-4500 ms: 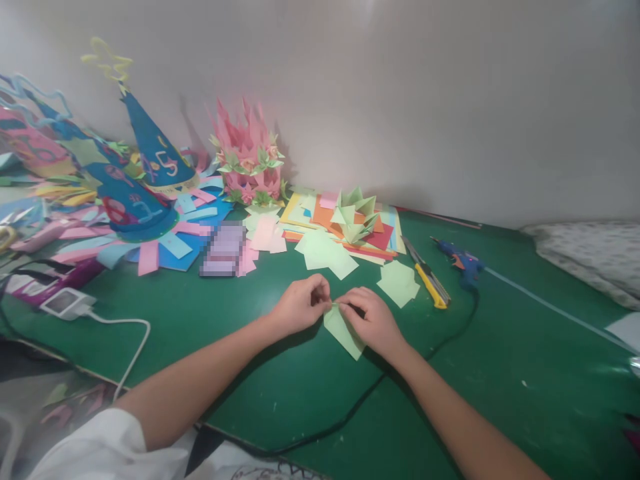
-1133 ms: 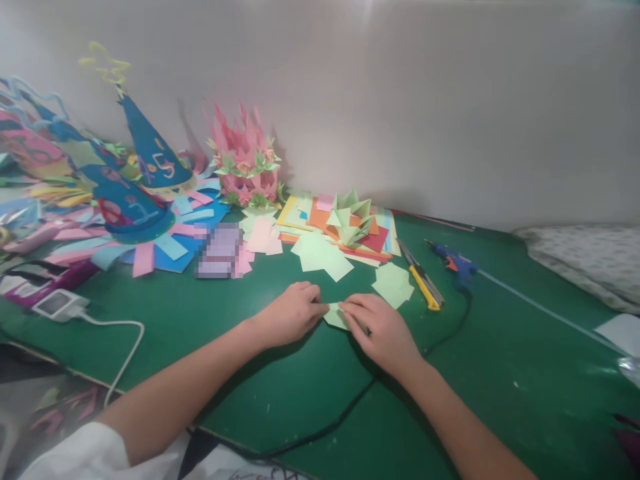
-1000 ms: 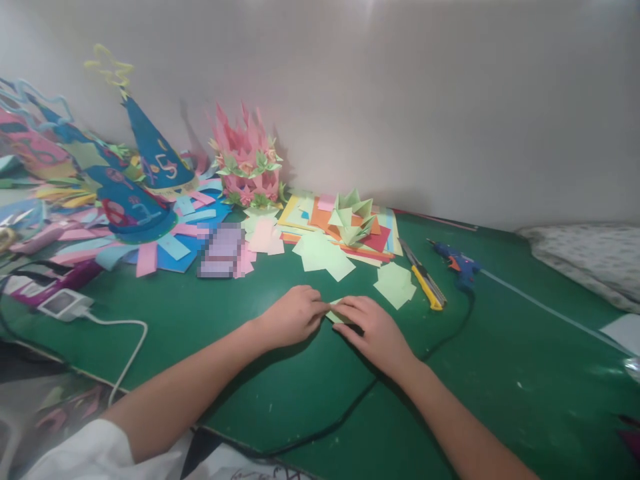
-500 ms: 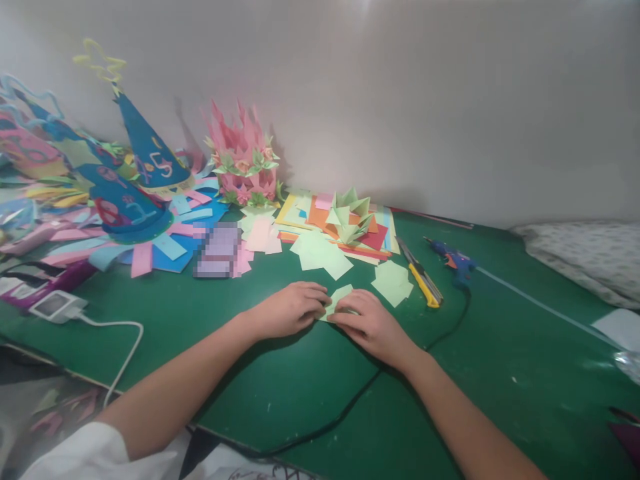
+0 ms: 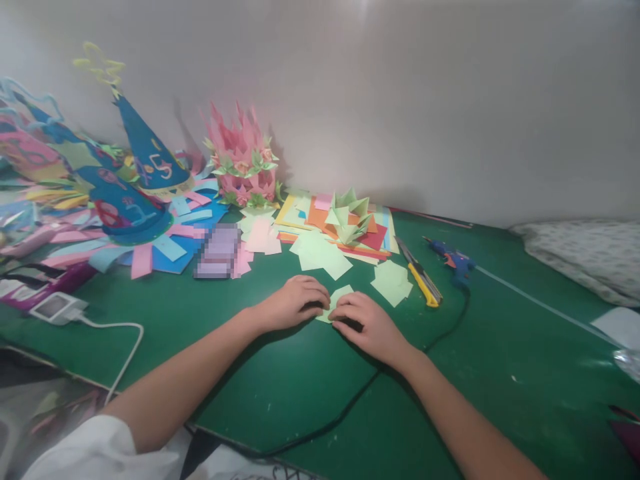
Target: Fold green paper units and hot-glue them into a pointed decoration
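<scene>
A small piece of light green paper [image 5: 340,295] lies on the green tabletop between my hands, its near part partly covered by fingers. My left hand [image 5: 293,304] grips the paper's left side with curled fingers. From the right, my right hand [image 5: 369,325] has its thumb and fingers closed on the other side. Just beyond are loose light green paper pieces [image 5: 320,252] and a smaller stack of green paper [image 5: 392,283]. A folded green paper crown-like ring [image 5: 349,220] rests on a pile of coloured paper sheets [image 5: 286,217].
To the right lie a yellow utility knife [image 5: 424,283] and a blue glue gun [image 5: 453,259], whose black cord [image 5: 345,413] runs toward the near edge. Blue cone hats [image 5: 150,150], a pink paper crown [image 5: 243,160], a blurred-out phone-like object [image 5: 219,252] and a white charger [image 5: 57,308] occupy the left.
My left hand has shifted slightly up and away from me, and my right fingers have drawn back a little to the right. The paper stays between them.
</scene>
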Available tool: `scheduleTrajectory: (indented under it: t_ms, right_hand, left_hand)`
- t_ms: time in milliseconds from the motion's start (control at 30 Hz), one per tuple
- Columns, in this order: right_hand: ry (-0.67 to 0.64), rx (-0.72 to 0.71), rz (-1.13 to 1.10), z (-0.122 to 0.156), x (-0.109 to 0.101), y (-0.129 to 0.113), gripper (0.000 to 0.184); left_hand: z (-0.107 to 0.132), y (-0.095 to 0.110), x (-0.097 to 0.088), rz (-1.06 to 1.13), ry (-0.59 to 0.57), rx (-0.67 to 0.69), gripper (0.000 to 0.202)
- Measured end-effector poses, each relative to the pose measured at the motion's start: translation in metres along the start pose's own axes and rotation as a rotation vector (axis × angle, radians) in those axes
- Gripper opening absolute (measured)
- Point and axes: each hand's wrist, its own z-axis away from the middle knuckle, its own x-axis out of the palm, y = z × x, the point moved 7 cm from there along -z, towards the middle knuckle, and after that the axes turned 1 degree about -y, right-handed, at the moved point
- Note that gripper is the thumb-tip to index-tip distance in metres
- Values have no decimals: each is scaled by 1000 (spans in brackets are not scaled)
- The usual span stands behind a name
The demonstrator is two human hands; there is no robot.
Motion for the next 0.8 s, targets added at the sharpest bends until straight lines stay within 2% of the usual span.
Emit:
scheduleTrajectory:
  t_ms: [433, 800]
  right_hand:
    - [0, 35, -40, -2, -1, 6, 11]
    - [-35, 3, -12, 1, -1, 4, 16]
  left_hand:
    - [2, 4, -3, -72, 33, -66, 14]
    - [-1, 1, 3, -137, 60, 19, 13]
